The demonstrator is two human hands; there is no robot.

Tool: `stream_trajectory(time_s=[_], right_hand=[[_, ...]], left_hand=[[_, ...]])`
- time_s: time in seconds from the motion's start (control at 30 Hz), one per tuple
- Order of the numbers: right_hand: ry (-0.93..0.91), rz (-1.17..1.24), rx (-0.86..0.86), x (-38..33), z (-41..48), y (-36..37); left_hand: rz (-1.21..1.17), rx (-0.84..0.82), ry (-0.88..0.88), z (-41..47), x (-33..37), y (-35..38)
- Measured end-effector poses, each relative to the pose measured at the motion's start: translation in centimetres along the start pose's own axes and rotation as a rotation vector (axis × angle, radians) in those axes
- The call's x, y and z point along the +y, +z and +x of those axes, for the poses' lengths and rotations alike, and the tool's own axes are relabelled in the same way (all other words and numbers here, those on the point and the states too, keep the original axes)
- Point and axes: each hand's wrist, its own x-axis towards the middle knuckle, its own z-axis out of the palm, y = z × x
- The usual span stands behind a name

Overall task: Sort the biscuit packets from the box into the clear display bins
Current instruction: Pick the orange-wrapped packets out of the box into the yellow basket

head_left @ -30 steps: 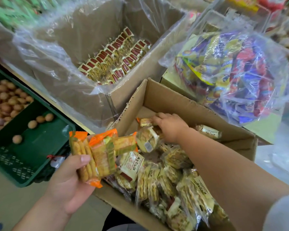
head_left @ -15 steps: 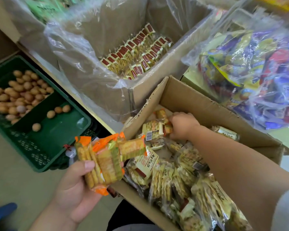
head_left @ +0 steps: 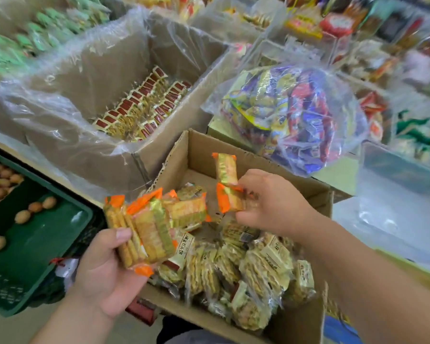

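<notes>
Two packets [head_left: 230, 200] right hand [head_left: 276, 202], stack [head_left: 147, 230] left hand [head_left: 104, 276]

Green crate [head_left: 35, 256] lower left, brown round pieces [head_left: 23, 216] inside; clear bag [head_left: 296, 115] of colourful wrappers, upper right.

Left hand [head_left: 104, 274] grips orange-ended packets [head_left: 149, 227]; right hand [head_left: 271, 204] pinches two more [head_left: 227, 184] above the box [head_left: 305, 321]

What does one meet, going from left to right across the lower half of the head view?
Green crate → left hand holding a bundle of orange packets → two orange packets pinched by the right hand → clear bin. The cardboard box spans the middle, so it is left out.
</notes>
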Motion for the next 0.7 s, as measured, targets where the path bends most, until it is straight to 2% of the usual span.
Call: stream_trajectory(time_s=[0.1,0.23,0.3,0.33,0.43,0.57,0.6,0.7], right_hand=[[0.067,0.12,0.152,0.8,-6.9,-3.5],[0.169,0.263,0.3,4.0,-17.1,-6.0],[0.246,0.255,0.333,6.9,-22.1,-6.3],[0.296,0.248,0.334,8.7,-24.6,-6.3],[0.457,0.239,0.263,14.8,-31.8,-5.2],[0.67,0.133,-0.027,23.1,-38.8,-3.3],[0.71,0.098,-0.108,24.8,-39.9,-2.8],[0.751,0.078,-0.202,28.6,-41.6,-1.5]], left_hand=[[0.015,-0.133,-0.013,1.0,-1.3,3.7],[-0.207,-0.291,-0.24,1.8,-5.0,9.7],[-0.141,-0.205,-0.292,1.3,-7.2,11.7],[-0.159,-0.255,-0.321,1.4,-8.7,12.5],[-0.19,-0.408,-0.406,1.4,-13.7,15.9],[-0.036,-0.331,-0.384,0.8,-21.0,20.2],[-0.016,-0.384,-0.388,0.4,-23.8,21.3],[0.426,-0.274,-0.282,-0.3,-29.3,22.8]])
